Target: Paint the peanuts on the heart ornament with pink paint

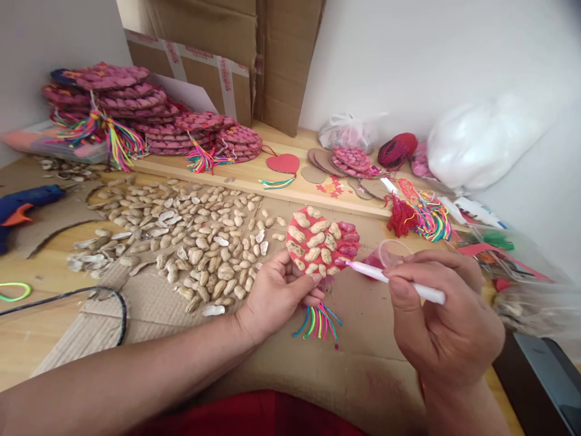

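My left hand (276, 293) holds a round red disc (306, 229) by its lower edge, the thumb over its front. Rows of peanuts are stuck on the disc; most are bare tan, while those along the right side are coated pink. Below it hangs a multicoloured cord tassel (318, 321). In my right hand (447, 327) is a white-handled paintbrush (399, 282), pinched between thumb and fingers. Its pink tip touches or nearly touches a peanut at the disc's lower right. Behind the brush stands a small clear cup (374, 265) with pink in it, partly hidden.
Loose peanuts and shells (209, 242) cover the cardboard on the left. Finished-looking pink discs (154, 109) are stacked behind. A blue glue gun (27, 206) lies far left, near a black cable (123, 315). Yarn tassels (426, 218) and a dark box (535, 375) are on the right.
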### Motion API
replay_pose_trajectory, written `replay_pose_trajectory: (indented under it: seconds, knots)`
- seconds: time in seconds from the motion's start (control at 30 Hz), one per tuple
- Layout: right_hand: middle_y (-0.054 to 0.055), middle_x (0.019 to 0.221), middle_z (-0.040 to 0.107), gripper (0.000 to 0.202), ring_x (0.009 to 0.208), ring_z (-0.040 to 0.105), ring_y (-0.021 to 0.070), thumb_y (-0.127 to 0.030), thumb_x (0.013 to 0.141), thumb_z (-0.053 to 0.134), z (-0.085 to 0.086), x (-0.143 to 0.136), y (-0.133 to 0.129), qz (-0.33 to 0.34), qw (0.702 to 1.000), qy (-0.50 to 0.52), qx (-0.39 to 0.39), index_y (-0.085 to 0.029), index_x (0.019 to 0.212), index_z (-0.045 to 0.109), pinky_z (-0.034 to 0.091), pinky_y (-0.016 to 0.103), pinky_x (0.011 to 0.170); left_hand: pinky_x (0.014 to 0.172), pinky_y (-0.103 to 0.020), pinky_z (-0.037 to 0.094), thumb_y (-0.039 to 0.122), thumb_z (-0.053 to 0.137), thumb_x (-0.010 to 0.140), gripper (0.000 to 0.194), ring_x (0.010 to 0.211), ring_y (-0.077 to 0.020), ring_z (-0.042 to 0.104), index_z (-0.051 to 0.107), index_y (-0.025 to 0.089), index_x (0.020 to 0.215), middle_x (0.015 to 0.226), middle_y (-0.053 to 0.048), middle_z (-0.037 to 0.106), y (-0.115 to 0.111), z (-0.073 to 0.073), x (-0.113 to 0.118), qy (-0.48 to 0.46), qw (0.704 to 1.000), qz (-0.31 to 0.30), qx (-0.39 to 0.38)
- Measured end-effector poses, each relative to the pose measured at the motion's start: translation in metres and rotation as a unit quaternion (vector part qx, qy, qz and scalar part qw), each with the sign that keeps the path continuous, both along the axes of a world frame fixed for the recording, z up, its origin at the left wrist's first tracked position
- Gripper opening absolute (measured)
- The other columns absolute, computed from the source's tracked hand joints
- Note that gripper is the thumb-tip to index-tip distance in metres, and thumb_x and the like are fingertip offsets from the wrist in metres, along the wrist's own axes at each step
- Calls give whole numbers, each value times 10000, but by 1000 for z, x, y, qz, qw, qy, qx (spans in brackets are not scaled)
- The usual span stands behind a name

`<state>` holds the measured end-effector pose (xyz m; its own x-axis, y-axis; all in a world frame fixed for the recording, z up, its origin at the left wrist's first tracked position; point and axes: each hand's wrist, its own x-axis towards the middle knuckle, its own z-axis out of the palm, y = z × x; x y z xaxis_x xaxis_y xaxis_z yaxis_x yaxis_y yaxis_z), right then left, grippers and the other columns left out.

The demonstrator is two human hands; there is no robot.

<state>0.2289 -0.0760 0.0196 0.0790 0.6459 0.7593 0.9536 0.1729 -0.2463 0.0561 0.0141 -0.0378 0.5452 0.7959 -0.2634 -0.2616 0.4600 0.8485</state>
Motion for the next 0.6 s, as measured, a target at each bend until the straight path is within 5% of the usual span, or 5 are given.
replay_pose_trajectory:
  seconds: [0.6]
  knots:
    - [13,785,670,57,898,611,208,-173,858,666,-1,3,2,-9,1000,8,-6,-218,893,670,450,405,875,533,-165,579,262,852,755,317,549,-111,709,622,151,944,679,12,709,2,-1,-1,-6,1000,4,5]
